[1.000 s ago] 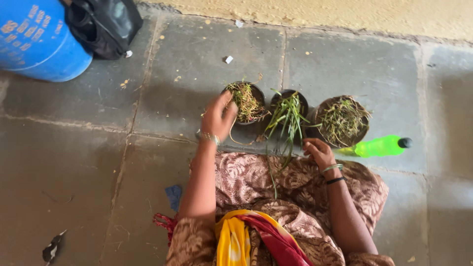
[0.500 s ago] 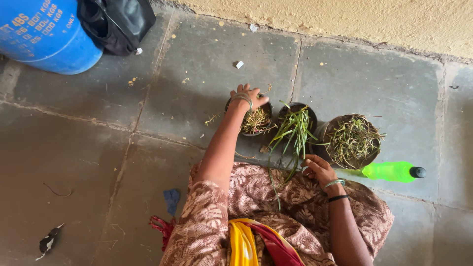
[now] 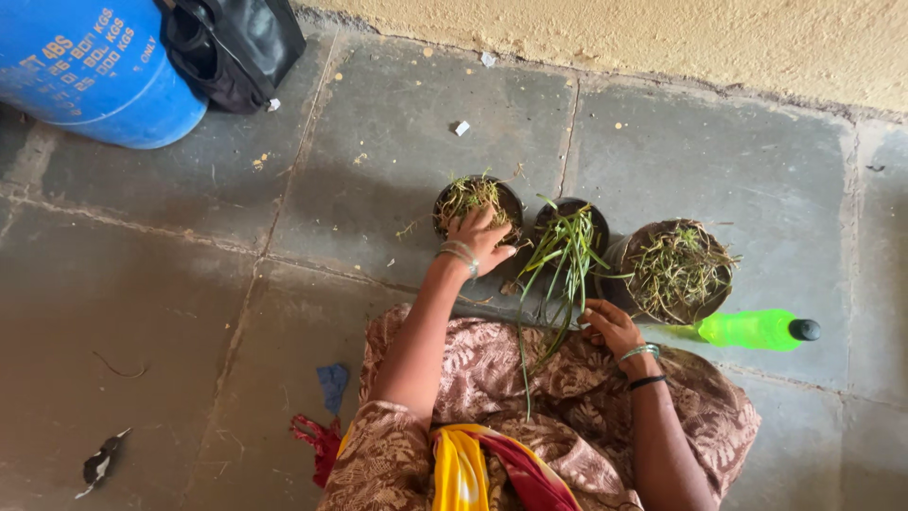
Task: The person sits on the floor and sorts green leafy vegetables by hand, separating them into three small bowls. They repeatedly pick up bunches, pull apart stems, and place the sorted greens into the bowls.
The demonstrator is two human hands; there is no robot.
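Three small dark plant pots stand in a row on the stone floor in front of my lap. My left hand (image 3: 480, 238) rests on the near side of the left pot (image 3: 477, 201), fingers curled over its dry straw-like growth. The middle pot (image 3: 567, 227) holds long green blades that droop toward my knees. My right hand (image 3: 611, 325) lies on my patterned skirt by the near rim of the right pot (image 3: 673, 270), which is full of dry and green stems. Whether either hand grips anything is unclear.
A bright green bottle (image 3: 757, 329) with a black cap lies on the floor right of the pots. A blue drum (image 3: 95, 71) and a black bag (image 3: 232, 47) stand at the far left. A yellow wall (image 3: 662, 38) runs behind. Scraps litter the slabs.
My left hand has drawn back from the far rim of the left pot to its near side. My right hand has stayed on my lap.
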